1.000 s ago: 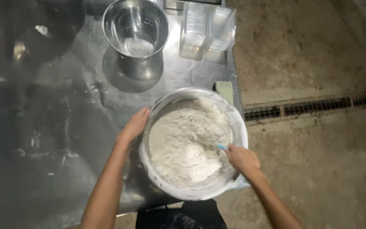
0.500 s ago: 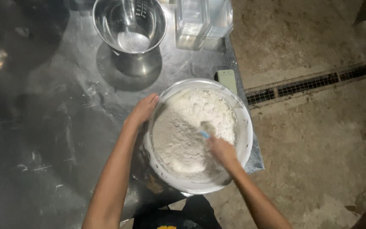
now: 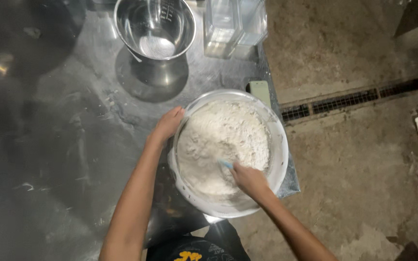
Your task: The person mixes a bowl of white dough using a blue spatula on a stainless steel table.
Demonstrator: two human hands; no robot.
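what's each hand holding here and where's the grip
The right hand grips the upper end of a blue-handled tool sunk in the flour. The left hand rests on the mixing bowl's rim, steadying it.

Left arm extends forward, forearm bare; left hand (image 3: 169,124) lies palm-down with fingers curved and close together. Right arm reaches in from lower right; right hand (image 3: 248,180) is closed in a fist-like grip.
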